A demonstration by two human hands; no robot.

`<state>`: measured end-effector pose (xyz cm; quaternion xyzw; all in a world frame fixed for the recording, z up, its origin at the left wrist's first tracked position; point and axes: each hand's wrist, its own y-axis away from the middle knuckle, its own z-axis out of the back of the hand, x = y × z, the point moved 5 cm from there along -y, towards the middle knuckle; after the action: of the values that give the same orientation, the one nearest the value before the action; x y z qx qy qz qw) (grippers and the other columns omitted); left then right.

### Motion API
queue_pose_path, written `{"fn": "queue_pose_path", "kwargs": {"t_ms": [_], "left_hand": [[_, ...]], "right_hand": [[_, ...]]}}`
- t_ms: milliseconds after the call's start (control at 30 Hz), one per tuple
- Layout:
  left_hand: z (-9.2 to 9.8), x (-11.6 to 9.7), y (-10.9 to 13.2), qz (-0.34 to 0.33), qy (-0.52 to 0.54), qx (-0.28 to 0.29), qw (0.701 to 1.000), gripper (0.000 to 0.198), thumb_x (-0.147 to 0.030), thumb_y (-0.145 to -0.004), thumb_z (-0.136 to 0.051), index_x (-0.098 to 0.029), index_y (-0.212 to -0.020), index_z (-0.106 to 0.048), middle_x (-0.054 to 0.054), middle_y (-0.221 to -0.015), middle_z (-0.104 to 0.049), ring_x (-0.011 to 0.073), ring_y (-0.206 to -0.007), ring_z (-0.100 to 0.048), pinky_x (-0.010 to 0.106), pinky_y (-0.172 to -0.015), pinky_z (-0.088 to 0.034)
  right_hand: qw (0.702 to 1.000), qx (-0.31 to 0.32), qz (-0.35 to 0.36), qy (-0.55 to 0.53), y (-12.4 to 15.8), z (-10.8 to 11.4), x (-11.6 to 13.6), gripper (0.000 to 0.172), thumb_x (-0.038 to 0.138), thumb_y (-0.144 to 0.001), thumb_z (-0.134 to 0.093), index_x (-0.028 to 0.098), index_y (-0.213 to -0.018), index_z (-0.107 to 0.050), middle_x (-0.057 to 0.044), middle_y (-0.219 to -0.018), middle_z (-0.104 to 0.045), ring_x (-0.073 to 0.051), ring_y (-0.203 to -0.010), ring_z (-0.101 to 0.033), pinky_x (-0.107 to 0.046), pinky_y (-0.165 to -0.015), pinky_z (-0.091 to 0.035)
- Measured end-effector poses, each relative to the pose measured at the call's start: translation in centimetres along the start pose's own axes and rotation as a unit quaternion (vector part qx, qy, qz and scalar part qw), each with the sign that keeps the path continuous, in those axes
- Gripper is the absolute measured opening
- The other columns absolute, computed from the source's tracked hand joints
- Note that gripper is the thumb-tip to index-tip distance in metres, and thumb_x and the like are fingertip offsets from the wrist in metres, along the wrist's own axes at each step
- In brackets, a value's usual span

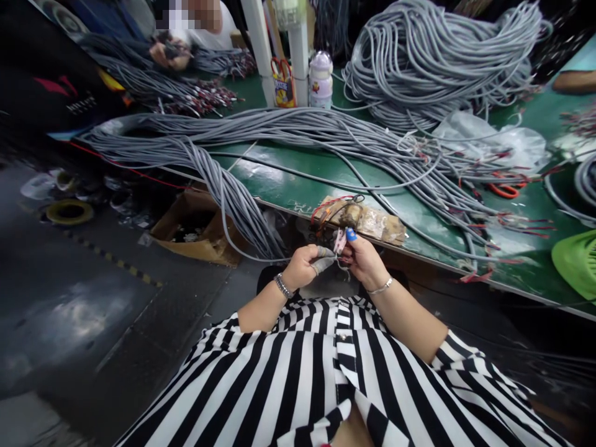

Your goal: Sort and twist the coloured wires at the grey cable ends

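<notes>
In front of my body, my left hand (305, 266) pinches a grey cable (267, 259) close to its end, with grey coverings on the fingertips. Stripped strands and thin wires (343, 267) stick out between my two hands. My right hand (364, 259), its thumb tip wrapped in blue, is closed beside them on a small pink clip-like piece (340, 240); its exact kind is unclear. Just beyond my hands, at the table edge, lies a taped cardboard block (372, 222) with dark, orange and red wires on it.
Long bundles of grey cable (279, 127) run over the green table (261, 177), some hanging off its front edge. A large cable coil (433, 56), a bottle (321, 81) and orange-handled scissors (507, 188) lie beyond. A cardboard box (200, 239) stands below; another person (223, 31) works opposite.
</notes>
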<state>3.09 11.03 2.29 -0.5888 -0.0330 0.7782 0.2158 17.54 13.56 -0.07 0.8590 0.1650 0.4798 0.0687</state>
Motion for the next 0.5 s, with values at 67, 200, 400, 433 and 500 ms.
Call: {"fn": "queue_pose_path", "kwargs": {"t_ms": [67, 200, 400, 433, 500], "left_hand": [[-0.2, 0.0, 0.0, -0.001, -0.005, 0.005, 1.0, 0.024, -0.038, -0.082, -0.067, -0.016, -0.088, -0.075, 0.007, -0.08, -0.072, 0.0145, -0.071, -0.063, 0.028, -0.071, -0.052], [-0.1, -0.4, 0.3, 0.005, 0.0, 0.008, 1.0, 0.026, -0.039, -0.084, -0.065, -0.015, -0.091, -0.075, 0.006, -0.076, -0.07, 0.0141, -0.069, -0.062, 0.027, -0.068, -0.051], [0.5, -1.5, 2.0, -0.012, -0.01, 0.013, 1.0, 0.023, -0.035, -0.085, -0.065, -0.016, -0.09, -0.075, 0.005, -0.068, -0.066, 0.0128, -0.064, -0.059, 0.025, -0.063, -0.048], [0.6, -1.6, 2.4, -0.015, -0.013, 0.013, 1.0, 0.022, -0.035, -0.085, -0.065, -0.016, -0.09, -0.075, 0.005, -0.068, -0.066, 0.0127, -0.063, -0.059, 0.025, -0.063, -0.047], [0.8, -1.7, 3.4, -0.022, -0.011, 0.015, 1.0, 0.021, -0.034, -0.086, -0.065, -0.016, -0.089, -0.075, 0.005, -0.068, -0.067, 0.0128, -0.063, -0.058, 0.025, -0.062, -0.047]], "right_hand": [[1.0, 0.001, -0.001, -0.004, 0.0, -0.1, -0.2, 0.049, 0.06, -0.064, -0.077, 0.019, -0.069, -0.052, 0.009, -0.048, -0.034, -0.004, -0.041, -0.02, -0.017, -0.035, -0.017], [0.999, -0.006, -0.033, -0.028, 0.2, -0.2, -0.6, 0.055, 0.07, -0.065, -0.07, 0.018, -0.076, -0.056, 0.005, -0.057, -0.048, -0.003, -0.041, -0.023, -0.016, -0.034, -0.013], [0.996, -0.026, -0.062, -0.058, 0.7, 1.1, -0.9, 0.058, 0.073, -0.064, -0.067, 0.018, -0.077, -0.055, 0.003, -0.063, -0.056, -0.004, -0.042, -0.026, -0.016, -0.034, -0.009], [0.996, -0.028, -0.064, -0.054, 0.8, 1.6, -1.1, 0.057, 0.073, -0.065, -0.066, 0.018, -0.078, -0.055, 0.001, -0.066, -0.058, -0.004, -0.043, -0.026, -0.016, -0.035, -0.009], [0.997, -0.026, -0.066, -0.036, 1.1, 2.5, -1.5, 0.058, 0.074, -0.066, -0.064, 0.019, -0.08, -0.057, -0.001, -0.073, -0.063, -0.005, -0.043, -0.028, -0.017, -0.035, -0.01]]}}
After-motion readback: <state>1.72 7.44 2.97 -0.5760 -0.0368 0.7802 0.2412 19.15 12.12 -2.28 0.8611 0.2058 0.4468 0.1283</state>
